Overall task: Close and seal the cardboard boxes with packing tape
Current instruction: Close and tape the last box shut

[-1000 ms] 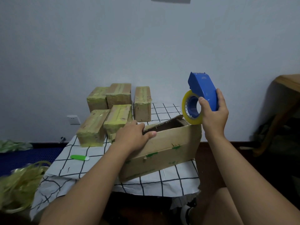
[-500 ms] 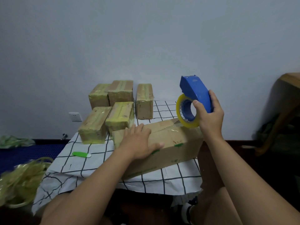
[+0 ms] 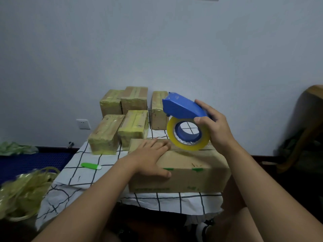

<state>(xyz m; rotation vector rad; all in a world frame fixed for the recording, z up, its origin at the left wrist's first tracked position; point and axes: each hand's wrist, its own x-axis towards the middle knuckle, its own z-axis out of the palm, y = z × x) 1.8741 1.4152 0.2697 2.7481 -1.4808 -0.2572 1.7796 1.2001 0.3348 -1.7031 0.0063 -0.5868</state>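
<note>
Left hand (image 3: pixel 150 158) flat, fingers straight, pressing flaps of brown cardboard box (image 3: pixel 180 172) shut. Right hand (image 3: pixel 215 130) grips blue dispenser with yellow tape roll (image 3: pixel 187 123). Advice: anchor tape over far edge, pull along seam.

- Box (image 3: pixel 188 165): left part of top and front hidden under left hand (image 3: pixel 150 159); flap seam not visible there.
- Tape roll (image 3: pixel 188 135): right side covered by right hand (image 3: pixel 215 126); loose tape end not discernible.
- Print on box front too small to read.
- Yellow heap (image 3: pixel 22 189) at left: blurred, cut by frame edge.
- Wooden furniture (image 3: pixel 312 105) at right: cut off by edge.
- Back packages (image 3: pixel 134 100) partly hidden behind front ones.
</note>
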